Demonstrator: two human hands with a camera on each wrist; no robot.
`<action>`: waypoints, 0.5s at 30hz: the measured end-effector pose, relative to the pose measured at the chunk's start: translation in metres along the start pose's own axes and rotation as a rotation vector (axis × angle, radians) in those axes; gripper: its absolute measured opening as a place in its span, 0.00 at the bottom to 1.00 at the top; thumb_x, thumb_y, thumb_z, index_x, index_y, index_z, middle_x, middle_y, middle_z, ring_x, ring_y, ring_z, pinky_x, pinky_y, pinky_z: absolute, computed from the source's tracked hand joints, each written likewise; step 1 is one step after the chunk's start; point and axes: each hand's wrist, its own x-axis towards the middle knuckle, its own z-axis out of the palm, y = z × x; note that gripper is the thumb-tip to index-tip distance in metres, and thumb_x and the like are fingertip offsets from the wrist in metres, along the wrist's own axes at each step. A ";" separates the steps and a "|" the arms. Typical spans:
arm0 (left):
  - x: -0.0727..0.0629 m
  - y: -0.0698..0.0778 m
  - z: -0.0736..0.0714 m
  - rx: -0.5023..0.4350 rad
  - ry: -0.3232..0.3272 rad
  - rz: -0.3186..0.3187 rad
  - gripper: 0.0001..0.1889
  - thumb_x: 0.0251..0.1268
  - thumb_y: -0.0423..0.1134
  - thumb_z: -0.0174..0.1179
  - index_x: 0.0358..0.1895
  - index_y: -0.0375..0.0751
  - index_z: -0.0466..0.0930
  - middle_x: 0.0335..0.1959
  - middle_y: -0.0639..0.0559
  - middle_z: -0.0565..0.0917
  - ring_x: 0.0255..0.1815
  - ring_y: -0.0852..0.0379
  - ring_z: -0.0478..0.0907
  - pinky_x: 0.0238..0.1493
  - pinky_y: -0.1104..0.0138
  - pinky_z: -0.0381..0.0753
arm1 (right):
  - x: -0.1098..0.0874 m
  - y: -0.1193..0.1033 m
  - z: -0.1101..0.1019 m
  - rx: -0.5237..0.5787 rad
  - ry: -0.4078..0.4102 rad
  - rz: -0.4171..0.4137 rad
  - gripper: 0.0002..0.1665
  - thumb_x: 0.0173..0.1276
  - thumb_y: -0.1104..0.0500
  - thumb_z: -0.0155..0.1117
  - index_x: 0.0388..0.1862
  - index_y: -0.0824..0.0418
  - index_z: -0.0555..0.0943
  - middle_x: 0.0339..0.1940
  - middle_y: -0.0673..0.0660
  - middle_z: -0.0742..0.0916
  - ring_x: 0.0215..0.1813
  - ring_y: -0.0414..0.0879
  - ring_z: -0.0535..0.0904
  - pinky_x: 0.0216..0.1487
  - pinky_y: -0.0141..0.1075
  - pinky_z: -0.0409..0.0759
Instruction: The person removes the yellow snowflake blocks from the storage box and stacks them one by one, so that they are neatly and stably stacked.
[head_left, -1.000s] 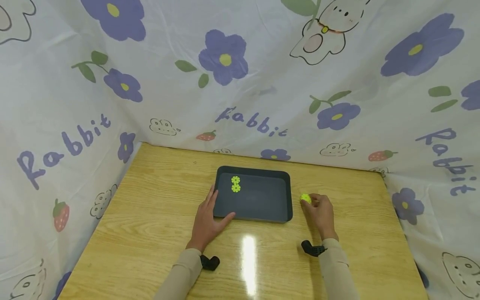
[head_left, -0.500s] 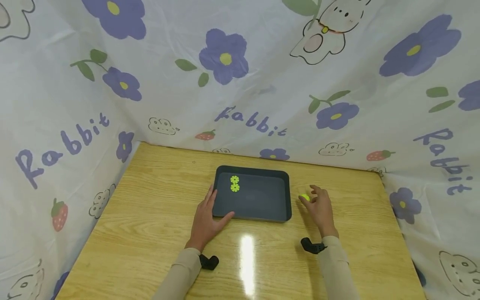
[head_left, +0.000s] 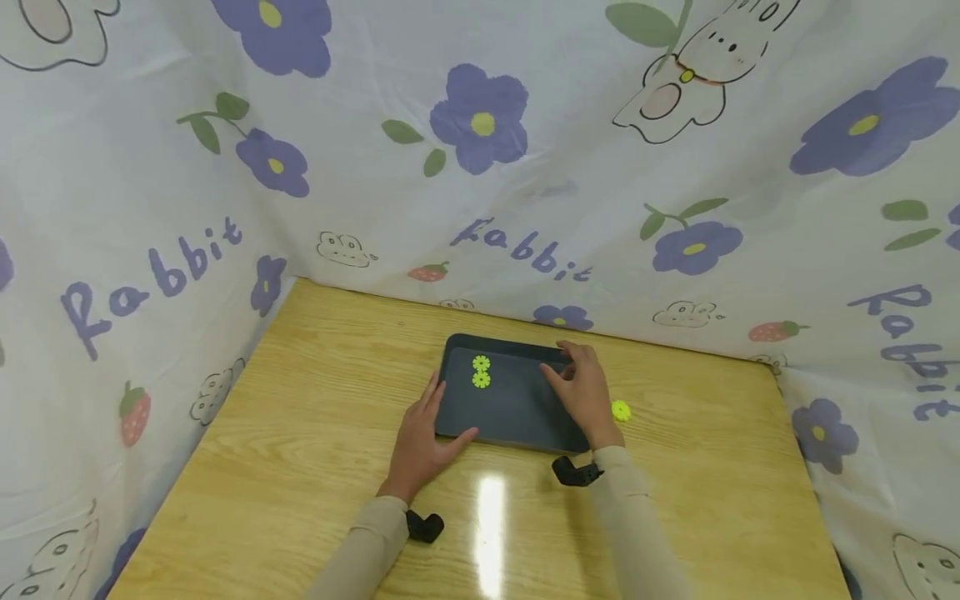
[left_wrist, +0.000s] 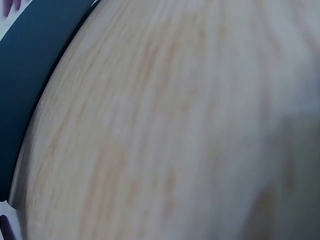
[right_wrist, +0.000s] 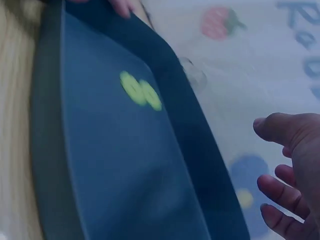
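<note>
A dark rectangular baking tray lies on the wooden table. Inside it, near the left end, are two yellow-green notched discs, a back disc and a front disc, edge to edge. My left hand rests at the tray's left side, straight fingers along the wall and thumb at the front edge. Over the tray's right end hovers my right hand. In the right wrist view its thumb and fingers stand apart with nothing between them. A third disc lies on the table right of the tray.
A printed white cloth hangs behind the table and along both sides. Each wrist wears a black camera mount, the left mount and the right mount standing low over the wood.
My right hand has let go of the disc on the table and moved left over the tray. The left hand stays at the tray's side. The head view has shifted slightly.
</note>
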 end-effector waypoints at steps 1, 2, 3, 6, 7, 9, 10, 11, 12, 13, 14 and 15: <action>0.000 0.000 0.001 0.004 0.003 0.004 0.53 0.64 0.67 0.66 0.81 0.36 0.59 0.85 0.49 0.52 0.76 0.36 0.64 0.73 0.36 0.65 | 0.002 -0.004 0.008 -0.003 -0.012 -0.011 0.32 0.72 0.54 0.72 0.70 0.67 0.77 0.56 0.67 0.80 0.38 0.53 0.81 0.42 0.49 0.84; -0.001 -0.001 0.001 0.012 0.003 0.004 0.53 0.64 0.68 0.66 0.81 0.36 0.59 0.85 0.49 0.52 0.76 0.36 0.64 0.73 0.37 0.65 | 0.003 -0.007 0.015 -0.004 -0.025 -0.018 0.32 0.72 0.54 0.72 0.70 0.66 0.77 0.57 0.66 0.81 0.38 0.51 0.80 0.41 0.48 0.84; -0.001 -0.001 0.002 0.012 0.003 0.005 0.53 0.64 0.68 0.66 0.81 0.36 0.59 0.85 0.49 0.52 0.76 0.36 0.64 0.73 0.37 0.65 | 0.004 -0.010 0.023 -0.008 -0.038 -0.029 0.32 0.72 0.53 0.72 0.70 0.65 0.77 0.57 0.65 0.81 0.38 0.50 0.80 0.40 0.47 0.83; -0.002 0.002 0.000 0.002 -0.004 -0.001 0.53 0.64 0.67 0.66 0.81 0.36 0.59 0.86 0.49 0.52 0.76 0.36 0.64 0.73 0.37 0.64 | 0.005 -0.018 0.043 -0.011 -0.072 -0.049 0.31 0.72 0.54 0.73 0.69 0.65 0.78 0.55 0.65 0.82 0.36 0.48 0.79 0.36 0.44 0.82; -0.002 0.003 0.000 0.001 -0.008 -0.004 0.53 0.64 0.67 0.67 0.81 0.36 0.58 0.86 0.50 0.51 0.77 0.36 0.64 0.73 0.37 0.64 | 0.005 -0.019 0.049 -0.012 -0.082 -0.052 0.30 0.71 0.54 0.73 0.68 0.65 0.79 0.54 0.65 0.82 0.36 0.48 0.79 0.35 0.44 0.81; -0.003 0.005 -0.002 -0.005 -0.009 -0.006 0.53 0.63 0.66 0.67 0.81 0.36 0.59 0.86 0.51 0.51 0.76 0.36 0.64 0.73 0.37 0.64 | 0.005 -0.023 0.061 -0.017 -0.102 -0.058 0.28 0.70 0.56 0.74 0.65 0.66 0.80 0.52 0.64 0.83 0.35 0.47 0.79 0.34 0.43 0.81; -0.003 0.005 -0.003 -0.004 -0.008 -0.007 0.53 0.63 0.66 0.68 0.81 0.36 0.59 0.86 0.51 0.51 0.76 0.35 0.65 0.73 0.37 0.65 | 0.004 -0.025 0.066 -0.021 -0.112 -0.055 0.27 0.70 0.56 0.74 0.64 0.66 0.81 0.50 0.63 0.83 0.35 0.48 0.79 0.33 0.43 0.81; -0.003 0.006 -0.004 -0.002 -0.006 -0.009 0.53 0.63 0.66 0.68 0.81 0.36 0.59 0.86 0.52 0.51 0.76 0.35 0.65 0.73 0.37 0.65 | 0.004 -0.027 0.071 -0.032 -0.120 -0.051 0.26 0.70 0.56 0.75 0.62 0.66 0.82 0.49 0.62 0.84 0.35 0.47 0.79 0.34 0.43 0.82; -0.004 0.006 -0.004 0.001 -0.005 -0.012 0.53 0.63 0.66 0.68 0.82 0.37 0.59 0.86 0.53 0.51 0.76 0.36 0.65 0.73 0.37 0.65 | 0.004 -0.028 0.076 -0.044 -0.126 -0.045 0.25 0.69 0.56 0.75 0.61 0.66 0.83 0.48 0.62 0.84 0.35 0.48 0.80 0.34 0.43 0.82; -0.004 0.006 -0.004 0.007 -0.002 -0.012 0.53 0.63 0.66 0.68 0.82 0.38 0.58 0.86 0.53 0.51 0.76 0.36 0.64 0.73 0.38 0.65 | 0.004 -0.029 0.081 -0.061 -0.127 -0.040 0.24 0.68 0.56 0.76 0.59 0.66 0.83 0.47 0.61 0.84 0.35 0.48 0.80 0.35 0.44 0.83; -0.004 0.005 -0.005 0.012 -0.001 -0.011 0.53 0.63 0.66 0.68 0.82 0.38 0.58 0.86 0.53 0.51 0.76 0.36 0.64 0.73 0.38 0.65 | 0.004 -0.031 0.085 -0.075 -0.128 -0.033 0.23 0.68 0.56 0.76 0.58 0.66 0.84 0.46 0.61 0.84 0.36 0.49 0.81 0.37 0.45 0.83; -0.004 0.004 -0.004 0.012 0.000 -0.013 0.53 0.63 0.66 0.68 0.82 0.38 0.58 0.86 0.53 0.51 0.77 0.37 0.64 0.74 0.38 0.65 | 0.005 -0.032 0.089 -0.087 -0.131 -0.021 0.23 0.67 0.56 0.77 0.56 0.66 0.85 0.46 0.61 0.85 0.38 0.50 0.81 0.38 0.46 0.84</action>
